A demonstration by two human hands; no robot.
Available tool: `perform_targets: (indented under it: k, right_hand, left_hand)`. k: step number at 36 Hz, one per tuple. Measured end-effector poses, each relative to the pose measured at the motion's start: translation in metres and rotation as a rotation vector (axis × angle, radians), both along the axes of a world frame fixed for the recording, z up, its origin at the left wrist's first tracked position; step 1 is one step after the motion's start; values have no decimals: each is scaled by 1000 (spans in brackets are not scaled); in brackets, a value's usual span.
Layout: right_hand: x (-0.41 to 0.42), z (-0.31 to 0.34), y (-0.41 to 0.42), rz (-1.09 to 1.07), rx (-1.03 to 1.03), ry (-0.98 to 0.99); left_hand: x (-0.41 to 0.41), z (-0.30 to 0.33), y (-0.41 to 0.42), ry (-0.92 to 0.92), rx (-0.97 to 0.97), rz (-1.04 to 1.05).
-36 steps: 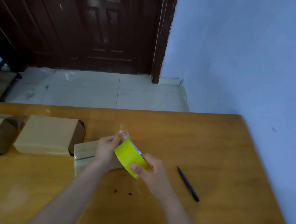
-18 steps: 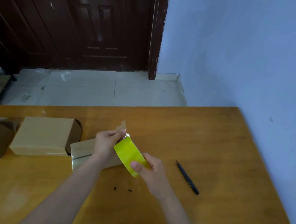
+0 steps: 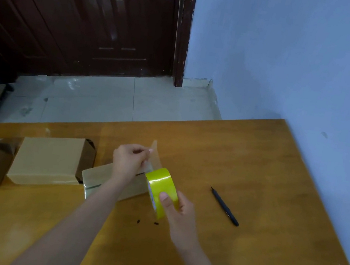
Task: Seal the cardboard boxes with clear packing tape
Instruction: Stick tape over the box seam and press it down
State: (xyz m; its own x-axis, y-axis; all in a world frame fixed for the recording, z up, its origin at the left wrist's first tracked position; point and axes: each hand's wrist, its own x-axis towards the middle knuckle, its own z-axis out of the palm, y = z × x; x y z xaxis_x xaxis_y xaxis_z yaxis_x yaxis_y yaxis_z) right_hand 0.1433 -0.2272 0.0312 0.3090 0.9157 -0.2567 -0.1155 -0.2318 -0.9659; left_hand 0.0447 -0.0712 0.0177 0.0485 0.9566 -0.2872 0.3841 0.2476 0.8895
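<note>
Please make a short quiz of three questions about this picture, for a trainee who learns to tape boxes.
1. True or false: the black pen-shaped cutter lies on the wooden table, held by no hand.
2. Which hand grips the yellow roll of clear packing tape? A) left B) right
3. Fill in: the left hand pinches the loose tape ___.

Key
1. True.
2. B, the right hand.
3. End; it is peeled up from the roll above the small cardboard box.
</note>
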Motion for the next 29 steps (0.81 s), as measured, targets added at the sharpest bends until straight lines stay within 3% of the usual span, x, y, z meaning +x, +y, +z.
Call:
perform_targets:
  k: [11,29]
  right_hand:
    - [-5,-11,3,-41,-203,-288]
    - [-5,-42,1,-13,-286,-262]
  left_hand:
    - [-5,-7,24,132,85,-63]
    - [-7,-27,16,219,80,-60]
